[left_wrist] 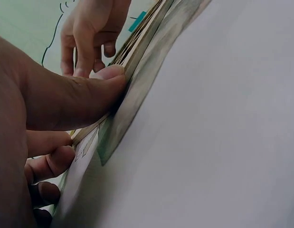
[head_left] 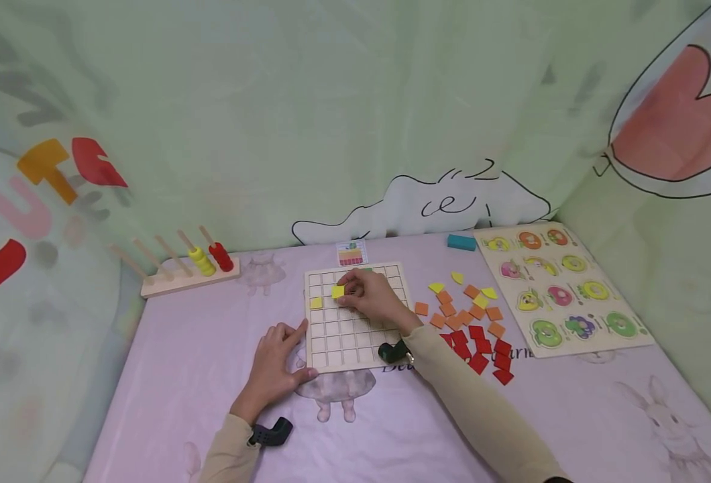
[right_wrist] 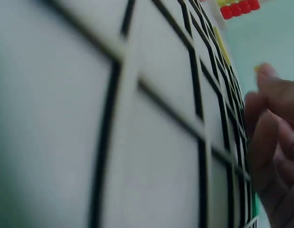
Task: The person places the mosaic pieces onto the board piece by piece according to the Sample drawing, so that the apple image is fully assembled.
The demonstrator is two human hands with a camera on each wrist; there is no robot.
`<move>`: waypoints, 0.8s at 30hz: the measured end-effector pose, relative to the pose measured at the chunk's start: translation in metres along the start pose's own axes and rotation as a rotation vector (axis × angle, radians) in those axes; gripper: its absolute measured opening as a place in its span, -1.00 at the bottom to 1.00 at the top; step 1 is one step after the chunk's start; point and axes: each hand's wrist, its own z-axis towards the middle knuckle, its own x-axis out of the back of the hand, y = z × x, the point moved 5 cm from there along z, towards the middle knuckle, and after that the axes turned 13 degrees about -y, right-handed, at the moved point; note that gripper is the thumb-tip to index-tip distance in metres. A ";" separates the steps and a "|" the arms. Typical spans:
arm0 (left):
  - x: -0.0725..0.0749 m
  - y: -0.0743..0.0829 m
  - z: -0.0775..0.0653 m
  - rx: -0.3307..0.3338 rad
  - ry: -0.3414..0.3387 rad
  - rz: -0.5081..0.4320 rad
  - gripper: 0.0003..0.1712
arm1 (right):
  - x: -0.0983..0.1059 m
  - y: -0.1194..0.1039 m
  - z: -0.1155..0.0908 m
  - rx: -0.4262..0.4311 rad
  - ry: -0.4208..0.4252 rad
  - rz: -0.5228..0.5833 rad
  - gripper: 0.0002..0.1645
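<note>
A yellow square tile [head_left: 338, 292] is pinched between the thumb and fingers of my right hand [head_left: 372, 295], over the upper part of a wooden grid board [head_left: 331, 342]. Only a sliver of that tile shows past the fingertips in the right wrist view. Another yellow square [head_left: 316, 303] lies in a cell at the board's left side, and a green piece [head_left: 367, 270] shows in the top row behind the hand. My left hand [head_left: 275, 361] rests at the lower left corner, its extended thumb [left_wrist: 90, 95] against the near edge and its forefinger at the left edge.
Loose orange tiles [head_left: 436, 320], red tiles [head_left: 478, 363] and yellow pieces [head_left: 457, 277] lie right of the board. Behind it is a small picture card [head_left: 352, 253]. A peg stand [head_left: 190, 280] with beads stands left; a teal block [head_left: 461, 242] and fruit puzzle board [head_left: 518, 295] lie right.
</note>
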 end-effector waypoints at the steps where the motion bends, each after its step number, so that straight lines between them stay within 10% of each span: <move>1: 0.000 0.000 0.000 -0.002 -0.001 0.000 0.09 | -0.003 -0.002 0.002 -0.001 -0.011 -0.033 -0.65; 24: 0.000 -0.001 -0.001 -0.018 0.004 -0.011 0.09 | -0.011 -0.010 0.017 -0.069 -0.041 -0.214 -0.81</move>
